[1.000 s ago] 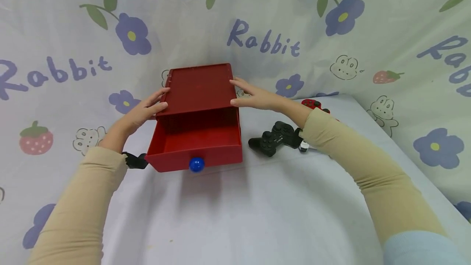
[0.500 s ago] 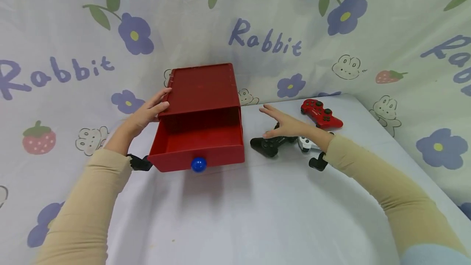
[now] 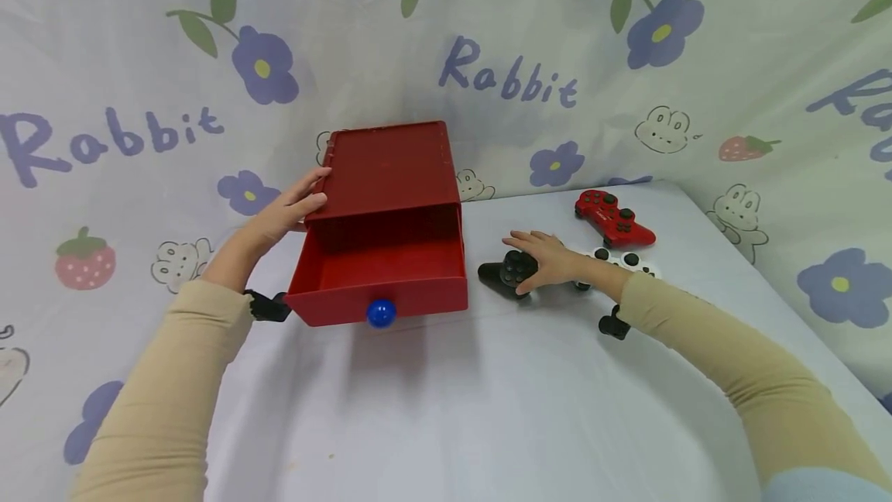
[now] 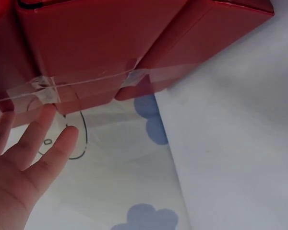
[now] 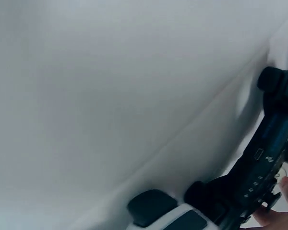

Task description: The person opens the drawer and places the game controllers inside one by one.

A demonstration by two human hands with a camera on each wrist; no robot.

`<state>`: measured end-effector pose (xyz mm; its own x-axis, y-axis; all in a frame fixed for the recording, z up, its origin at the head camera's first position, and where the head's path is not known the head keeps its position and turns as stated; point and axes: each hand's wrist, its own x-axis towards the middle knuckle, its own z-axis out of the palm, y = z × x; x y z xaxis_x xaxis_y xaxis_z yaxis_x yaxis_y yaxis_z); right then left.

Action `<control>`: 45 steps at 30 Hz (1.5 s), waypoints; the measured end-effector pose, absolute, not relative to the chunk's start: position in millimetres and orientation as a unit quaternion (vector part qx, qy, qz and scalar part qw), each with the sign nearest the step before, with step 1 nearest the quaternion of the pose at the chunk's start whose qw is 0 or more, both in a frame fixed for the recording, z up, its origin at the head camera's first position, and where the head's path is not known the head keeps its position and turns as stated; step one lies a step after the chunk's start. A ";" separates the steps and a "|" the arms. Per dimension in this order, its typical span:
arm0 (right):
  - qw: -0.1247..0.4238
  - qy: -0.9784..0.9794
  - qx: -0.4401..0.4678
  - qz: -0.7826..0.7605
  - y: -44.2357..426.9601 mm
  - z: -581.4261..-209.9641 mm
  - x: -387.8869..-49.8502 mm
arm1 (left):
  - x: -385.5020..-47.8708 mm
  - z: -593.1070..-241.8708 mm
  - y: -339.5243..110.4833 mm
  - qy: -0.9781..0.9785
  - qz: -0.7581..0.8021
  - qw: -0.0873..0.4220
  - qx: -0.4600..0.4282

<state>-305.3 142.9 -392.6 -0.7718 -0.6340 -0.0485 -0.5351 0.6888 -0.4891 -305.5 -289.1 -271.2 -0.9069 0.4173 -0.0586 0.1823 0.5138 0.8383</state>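
Black plastic has been partly covered by the right hand (image 3: pixel 550 260): the black pad (image 3: pixel 496 276), lying on the table (image 3: pixel 418 424) just right of the pulled-out drawer (image 3: pixel 428 300), has been reached. A second ago the right edge of the red box (image 3: pixel 386 169) was being touched by that hand; half a second ago it was held clear of the box. Its fingers are seen parted and fairly straight, with the thumb set towards the near side of the pad; no closed grip is shown. The box has been left to the left hand (image 3: pixel 282 217) alone, whose fingers are spread, unclosed, against its left edge. The drawer, with its blue knob (image 3: pixel 381 314), is unchanged. The red pad (image 3: pixel 613 219) has been uncovered by the shifted forearm, while the white pad (image 3: pixel 639 263) is partly hidden. Attention appears to have been turned from box to pads, with a firm hold yet to be secured.
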 end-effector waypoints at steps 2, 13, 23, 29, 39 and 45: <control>0.106 0.916 -0.321 -0.217 144.6 -393.6 -307.1 | -305.3 -270.7 -288.7 0.861 0.460 0.128 0.174; 0.112 0.912 -0.372 -0.135 152.2 -391.0 -316.5 | -305.0 -269.6 -288.6 0.861 0.463 0.131 0.166; 0.133 0.910 -0.367 -0.138 145.1 -387.1 -322.6 | -304.8 -269.2 -290.9 0.860 0.461 0.130 0.174; 0.138 0.910 -0.368 -0.135 145.0 -382.2 -322.1 | -306.0 -269.0 -289.5 0.859 0.467 0.134 0.163; 0.090 0.910 -0.373 -0.156 153.9 -351.7 -328.1 | -305.0 -271.5 -287.0 0.859 0.469 0.127 0.164; 0.074 0.914 -0.368 -0.153 157.5 -321.7 -328.3 | -302.7 -272.1 -288.2 0.856 0.474 0.121 0.168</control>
<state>-328.3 157.5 -321.7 -0.7179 -0.6957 -0.0233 -0.6500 0.6820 -0.3351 -302.7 -288.2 -272.1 -0.9143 0.4024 -0.0465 0.1737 0.4933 0.8524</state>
